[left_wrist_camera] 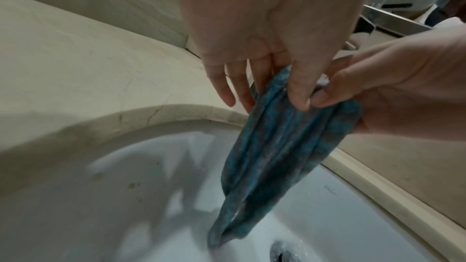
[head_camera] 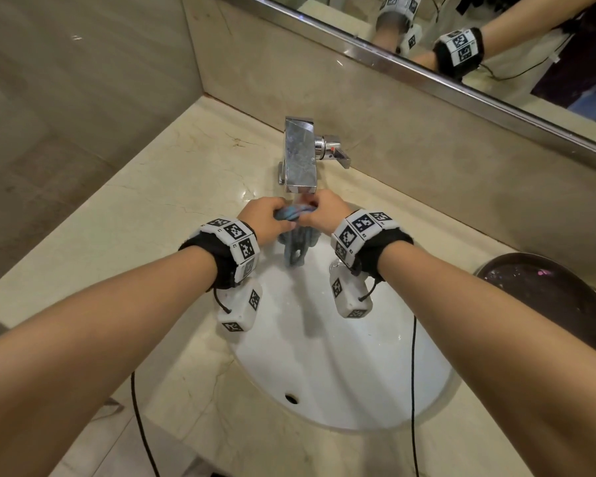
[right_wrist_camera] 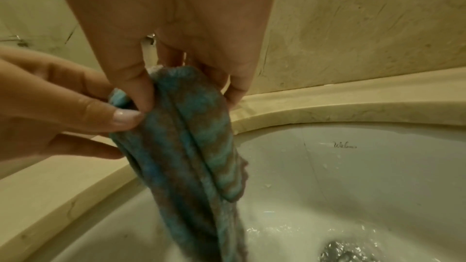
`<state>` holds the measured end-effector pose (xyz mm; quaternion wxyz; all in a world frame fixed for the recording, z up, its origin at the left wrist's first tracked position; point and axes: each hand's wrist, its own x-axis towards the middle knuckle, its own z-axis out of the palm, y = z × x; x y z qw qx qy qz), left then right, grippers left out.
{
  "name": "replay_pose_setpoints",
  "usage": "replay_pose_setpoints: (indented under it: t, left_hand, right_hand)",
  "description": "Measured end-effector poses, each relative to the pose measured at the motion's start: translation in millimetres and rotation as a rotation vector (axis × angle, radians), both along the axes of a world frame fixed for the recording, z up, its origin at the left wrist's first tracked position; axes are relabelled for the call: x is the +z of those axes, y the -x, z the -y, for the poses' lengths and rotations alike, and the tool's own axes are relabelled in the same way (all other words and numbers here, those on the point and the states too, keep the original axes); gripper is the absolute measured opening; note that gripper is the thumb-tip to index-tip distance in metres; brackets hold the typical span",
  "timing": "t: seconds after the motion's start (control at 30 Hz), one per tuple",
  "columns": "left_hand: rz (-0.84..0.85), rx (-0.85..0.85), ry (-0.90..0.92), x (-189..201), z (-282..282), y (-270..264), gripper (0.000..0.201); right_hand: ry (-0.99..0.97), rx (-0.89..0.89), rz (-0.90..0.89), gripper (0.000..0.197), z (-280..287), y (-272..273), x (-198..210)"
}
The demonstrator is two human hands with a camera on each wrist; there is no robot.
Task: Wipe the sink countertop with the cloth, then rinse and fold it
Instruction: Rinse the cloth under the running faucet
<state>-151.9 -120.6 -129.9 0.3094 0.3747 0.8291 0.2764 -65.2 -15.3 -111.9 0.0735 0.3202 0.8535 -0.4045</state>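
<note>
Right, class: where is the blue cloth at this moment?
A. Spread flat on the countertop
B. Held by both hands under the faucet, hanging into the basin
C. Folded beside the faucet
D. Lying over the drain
B: both hands, left hand and right hand, pinch the cloth beneath the faucet, its bunched length hanging into the basin.

Faucet (head_camera: 300, 156): behind the basin (head_camera: 341, 366), on the countertop (head_camera: 172, 187).
Cloth (head_camera: 295, 235): under the spout, hanging into the basin, between left hand (head_camera: 264, 216) and right hand (head_camera: 324, 211).
Bowl (head_camera: 558, 297): right of the basin.
Mirror (head_camera: 496, 36): above the back wall.
</note>
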Motion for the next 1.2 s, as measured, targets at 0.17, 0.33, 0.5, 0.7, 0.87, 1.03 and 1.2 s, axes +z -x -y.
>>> replay_pose_setpoints:
  t: [0.17,0.33,0.5,0.7,0.87,1.03,1.2]
  left_hand:
    - [0.041,-0.003,-0.071,-1,2,-1,0.021]
    - [0.040,0.018,-0.071,1,3,1,0.022]
    - [-0.004,0.013,-0.006,4,4,5,0.022]
    - [0.005,0.023,0.001,4,2,2,0.031]
    - [0.007,0.019,-0.064,11,1,0,0.044]
    - [-0.016,0.044,-0.093,12,-1,2,0.033]
    - [-0.008,0.046,-0.094,10,-1,0,0.027]
  right_hand:
    - [-0.161,0.160,0.235,0.031,-3,-5,-1]
    - [-0.175,0.149,0.299,0.025,-11,-11,0]
    - [-0.043,-0.009,0.137,0.014,-13,-10,-3]
    - [0.124,-0.075,-0.025,0.023,-5,-3,6]
    - [0.265,-0.141,-0.111,0.034,0,-1,7]
    - [0.138,-0.060,-0.030,0.043,-5,0,5]
    - [-0.076,0.129,0.215,0.040,-11,-5,1]
